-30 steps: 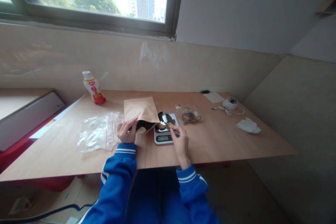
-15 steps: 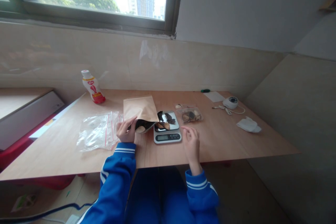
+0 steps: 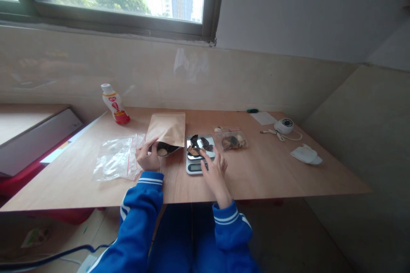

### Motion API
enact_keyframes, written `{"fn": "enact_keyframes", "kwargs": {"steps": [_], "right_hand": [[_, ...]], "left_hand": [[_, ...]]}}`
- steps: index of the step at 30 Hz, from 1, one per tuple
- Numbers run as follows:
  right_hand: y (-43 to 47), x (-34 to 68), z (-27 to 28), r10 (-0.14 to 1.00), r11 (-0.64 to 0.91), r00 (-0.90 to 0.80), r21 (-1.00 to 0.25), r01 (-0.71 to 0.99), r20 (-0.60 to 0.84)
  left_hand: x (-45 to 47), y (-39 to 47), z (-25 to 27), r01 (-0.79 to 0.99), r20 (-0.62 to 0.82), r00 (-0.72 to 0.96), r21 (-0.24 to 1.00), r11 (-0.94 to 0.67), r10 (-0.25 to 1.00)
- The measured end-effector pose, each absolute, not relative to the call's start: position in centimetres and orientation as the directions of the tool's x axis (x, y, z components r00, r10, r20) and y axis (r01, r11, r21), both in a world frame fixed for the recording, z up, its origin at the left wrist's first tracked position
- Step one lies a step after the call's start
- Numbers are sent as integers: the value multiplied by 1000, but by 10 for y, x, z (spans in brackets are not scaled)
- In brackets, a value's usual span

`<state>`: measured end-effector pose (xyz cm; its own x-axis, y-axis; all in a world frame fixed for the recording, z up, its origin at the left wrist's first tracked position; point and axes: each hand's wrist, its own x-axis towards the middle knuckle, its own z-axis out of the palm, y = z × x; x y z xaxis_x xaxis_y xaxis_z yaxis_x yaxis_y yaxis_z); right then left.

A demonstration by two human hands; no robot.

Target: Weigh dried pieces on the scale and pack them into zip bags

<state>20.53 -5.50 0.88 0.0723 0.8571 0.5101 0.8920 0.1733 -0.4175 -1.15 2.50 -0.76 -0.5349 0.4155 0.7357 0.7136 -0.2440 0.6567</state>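
brown paper pouch (image 3: 168,128): tan and plain, with a squared far end and dark insides showing at the mouth, which gapes toward the person; one pale round slice (image 3: 162,152) shows inside it.
kitchen scale (image 3: 188,168): pale body, shiny mirror-like plate, small grey display along the near edge; its digits are too small to read.
dark pieces (image 3: 194,140): blackish, thin, irregular, scattered over the plate.
brown piece (image 3: 193,150): lighter and rougher, at the near left of the plate.
count, pouch and scale: one of each.
count, pieces on the plate: several dark ones; they overlap and the fingers cover part, so the exact number cannot be told.
count, clear bags: one filled clear bag (image 3: 235,140) at the right, holding brown and pale bits; at the left, flat clear plastic with red seal lines (image 3: 113,160), one bag or more, cannot tell.
count, other things: one white and red bottle (image 3: 115,104), one white round device (image 3: 283,126) with a cable, one white cloth (image 3: 306,155), one sheet of paper (image 3: 263,118), one green-handled tool (image 3: 252,111).
left hand (image 3: 148,158): closed on the pouch's near left edge by the mouth.
right hand (image 3: 215,170): thumb and index apart, fingers loosely bent over the scale's near right; whether a fingertip touches the brown piece, cannot tell.
place: pouch ahead of the left hand, scale just beside it to the right, both on the wooden table (image 3: 256,175).
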Motion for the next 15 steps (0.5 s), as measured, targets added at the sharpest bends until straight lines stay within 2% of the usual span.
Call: {"fn": "enact_keyframes", "kwargs": {"steps": [6, 15], "right_hand": [[-56, 217, 5, 849, 156, 104, -434, 887, 518], [-74, 242, 4, 862, 89, 246, -608, 789, 444]], "left_hand": [[-12, 25, -6, 715, 725, -523, 659, -233, 447], [-15, 31, -9, 745, 676, -453, 645, -170, 581]]}}
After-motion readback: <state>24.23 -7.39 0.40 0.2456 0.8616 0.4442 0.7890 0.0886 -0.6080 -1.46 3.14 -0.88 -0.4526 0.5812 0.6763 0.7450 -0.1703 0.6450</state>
